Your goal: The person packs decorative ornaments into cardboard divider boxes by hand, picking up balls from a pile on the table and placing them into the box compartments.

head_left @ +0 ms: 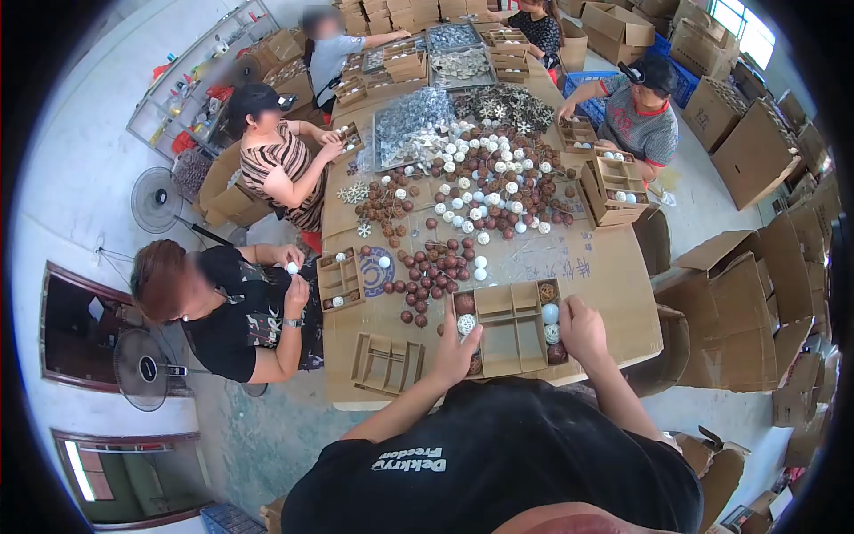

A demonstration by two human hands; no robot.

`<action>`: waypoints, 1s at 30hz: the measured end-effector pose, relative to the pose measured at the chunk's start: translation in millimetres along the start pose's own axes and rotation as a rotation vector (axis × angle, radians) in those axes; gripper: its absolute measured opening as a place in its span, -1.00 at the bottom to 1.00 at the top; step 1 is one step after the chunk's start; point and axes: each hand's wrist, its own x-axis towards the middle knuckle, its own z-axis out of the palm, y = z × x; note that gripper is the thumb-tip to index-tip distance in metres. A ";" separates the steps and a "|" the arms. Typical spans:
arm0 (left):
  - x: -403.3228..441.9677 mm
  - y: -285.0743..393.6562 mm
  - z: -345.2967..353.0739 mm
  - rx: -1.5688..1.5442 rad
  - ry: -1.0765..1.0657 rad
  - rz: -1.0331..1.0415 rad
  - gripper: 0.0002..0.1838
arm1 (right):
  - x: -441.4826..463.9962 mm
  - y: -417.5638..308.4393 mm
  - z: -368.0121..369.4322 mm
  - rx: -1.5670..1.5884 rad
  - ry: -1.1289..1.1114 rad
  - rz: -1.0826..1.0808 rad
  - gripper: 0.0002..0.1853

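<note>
Brown and white balls [465, 303] line two sides of the held tray [531, 340].

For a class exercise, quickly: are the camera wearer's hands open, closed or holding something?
Left hand: at left end of the divided box; whether gripping cannot be told.
Right hand: curled at its right end; grip unclear.

daylight pouring through the window [744, 28], top right | white wall [62, 209] sweeping down the left, brown-framed openings [98, 329] low in it | loaded rack [197, 89] up there | two standing fans [147, 369] alongside | patchy blue-green floor [267, 445] | long table [623, 329] mid-room | cartons [756, 160] crowding the right
</note>
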 end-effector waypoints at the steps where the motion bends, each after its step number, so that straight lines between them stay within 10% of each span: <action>1: 1.8 -0.3 -0.8 -0.093 0.007 0.000 -0.07 | 0.8 -6.5 -9.1 0.056 -0.028 -0.015 -0.73; 7: 19.1 19.5 -12.4 -0.341 0.000 -0.034 -0.14 | 25.3 -10.6 -37.9 0.102 -0.097 -0.040 -0.76; 17: -0.6 9.8 -33.0 -0.280 0.222 -0.236 -0.39 | 187.3 126.3 -95.7 0.135 0.402 0.142 -0.68; 23: -10.4 19.6 -41.7 -0.244 0.334 -0.356 -0.49 | 321.9 264.0 -61.8 -0.496 0.241 0.275 -0.56; 30: -5.0 24.5 -30.3 -0.125 0.292 -0.275 -0.52 | 324.5 275.7 -24.0 0.357 0.297 0.790 -0.57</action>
